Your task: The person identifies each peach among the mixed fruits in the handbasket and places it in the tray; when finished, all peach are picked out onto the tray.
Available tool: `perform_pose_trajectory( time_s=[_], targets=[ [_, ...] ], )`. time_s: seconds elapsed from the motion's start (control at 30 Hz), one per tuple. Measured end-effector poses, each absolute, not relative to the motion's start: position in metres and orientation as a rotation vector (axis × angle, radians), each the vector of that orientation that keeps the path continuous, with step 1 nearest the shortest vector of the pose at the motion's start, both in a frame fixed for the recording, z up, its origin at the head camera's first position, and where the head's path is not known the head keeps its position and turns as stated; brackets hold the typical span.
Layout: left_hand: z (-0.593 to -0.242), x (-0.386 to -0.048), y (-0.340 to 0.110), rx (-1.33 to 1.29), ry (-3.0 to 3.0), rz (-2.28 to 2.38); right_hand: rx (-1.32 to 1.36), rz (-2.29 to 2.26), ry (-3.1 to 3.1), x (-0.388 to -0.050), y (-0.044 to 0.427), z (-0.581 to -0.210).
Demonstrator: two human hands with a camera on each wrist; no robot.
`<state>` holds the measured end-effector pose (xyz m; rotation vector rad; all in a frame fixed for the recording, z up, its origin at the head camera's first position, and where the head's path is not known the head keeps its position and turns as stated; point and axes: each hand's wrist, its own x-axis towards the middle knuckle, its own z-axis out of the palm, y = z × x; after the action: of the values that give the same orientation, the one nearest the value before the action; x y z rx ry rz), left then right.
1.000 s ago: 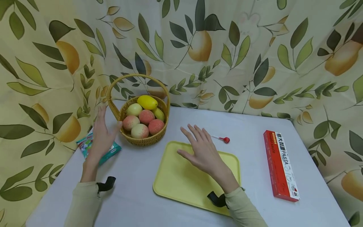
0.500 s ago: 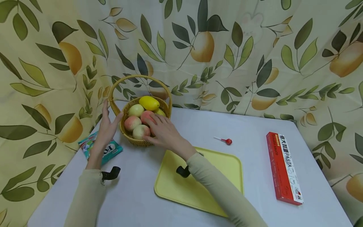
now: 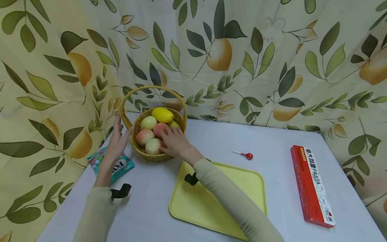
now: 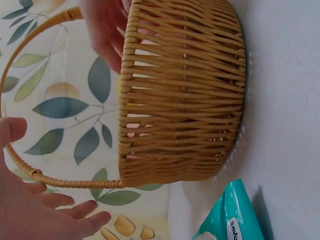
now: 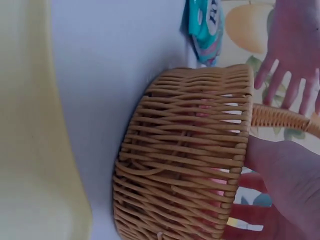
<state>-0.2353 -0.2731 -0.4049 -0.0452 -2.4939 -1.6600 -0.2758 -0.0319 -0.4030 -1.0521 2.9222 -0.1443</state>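
A wicker basket (image 3: 157,158) holds a yellow fruit (image 3: 162,115), a pale green one (image 3: 148,123) and several peaches (image 3: 144,137). My right hand (image 3: 178,143) reaches in over the basket's front right, thumb and fingers curled down round a peach that the hand mostly covers. In the right wrist view the thumb and fingers of this hand (image 5: 285,185) pass behind the wicker rim (image 5: 245,130). My left hand (image 3: 116,144) is held up at the basket's left, fingers spread, holding nothing; the left wrist view shows it (image 4: 45,205) beside the handle (image 4: 75,184).
A teal snack packet (image 3: 122,167) lies under the left forearm. The yellow tray (image 3: 205,208) is beneath the right forearm. Behind the tray lies a red lollipop (image 3: 249,156), and a red pasta box (image 3: 311,188) is at the right. A patterned curtain (image 3: 199,84) hangs behind the table.
From above the tray, my right hand has moved left into the basket and curled over a front peach. My left hand stays beside the basket, still spread. The view has tilted slightly.
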Motion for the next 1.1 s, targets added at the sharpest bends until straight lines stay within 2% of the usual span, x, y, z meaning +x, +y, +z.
perform_pose_trajectory(
  time_s=[0.23,0.5,0.83,1.0,1.1],
  targets=[
    [-0.409,-0.232,-0.268,-0.009,-2.43,-1.838,-0.918,-0.088,2.85,-0.276,-0.038,-0.406],
    [-0.406,-0.238,-0.263,-0.009,-2.433,-1.821,-0.762,-0.013,2.84,-0.284,-0.047,-0.404],
    [-0.397,-0.236,-0.255,0.003,-2.431,-1.831,-0.926,-0.057,2.953,-0.293,-0.034,-0.406],
    [-0.382,-0.229,-0.25,-0.009,-2.418,-1.847,-1.095,-0.322,3.095,-0.278,-0.014,-0.395],
    [-0.386,-0.231,-0.252,-0.013,-2.415,-1.855,-1.131,-0.55,3.096,-0.258,0.012,-0.385]
  ],
)
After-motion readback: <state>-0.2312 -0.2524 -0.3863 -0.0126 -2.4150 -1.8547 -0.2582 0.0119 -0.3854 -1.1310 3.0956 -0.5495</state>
